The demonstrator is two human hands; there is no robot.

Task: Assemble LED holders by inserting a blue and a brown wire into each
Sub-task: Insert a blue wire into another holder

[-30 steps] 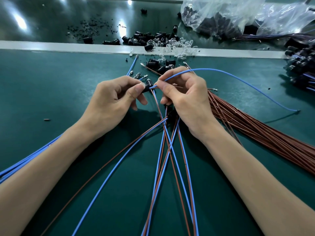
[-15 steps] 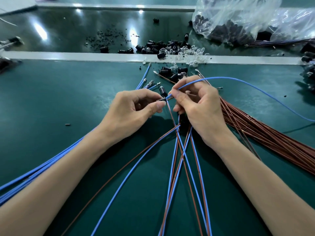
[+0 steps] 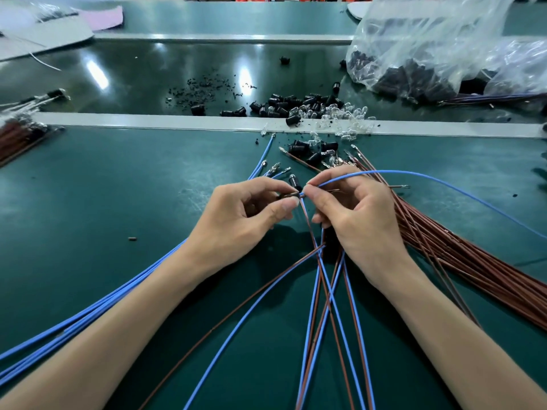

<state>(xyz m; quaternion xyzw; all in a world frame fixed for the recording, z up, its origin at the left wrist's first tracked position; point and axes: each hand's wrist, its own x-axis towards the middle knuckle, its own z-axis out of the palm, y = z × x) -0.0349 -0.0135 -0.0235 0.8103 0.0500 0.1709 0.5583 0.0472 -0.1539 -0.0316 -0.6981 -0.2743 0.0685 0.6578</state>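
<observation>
Hands are meeting above the green desk (image 3: 118, 202): the grip of the left hand (image 3: 242, 216) is pinching a black LED holder (image 3: 286, 195), and the grip of the right hand (image 3: 356, 214) is pinching a blue wire (image 3: 414, 174) at the holder's end.

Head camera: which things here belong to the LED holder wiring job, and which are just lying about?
Job: left hand, LED holder, right hand, blue wire, brown wire bundle, spare holders.
Lying about: pink sheet, black crumbs, white-wire bundle.
</observation>
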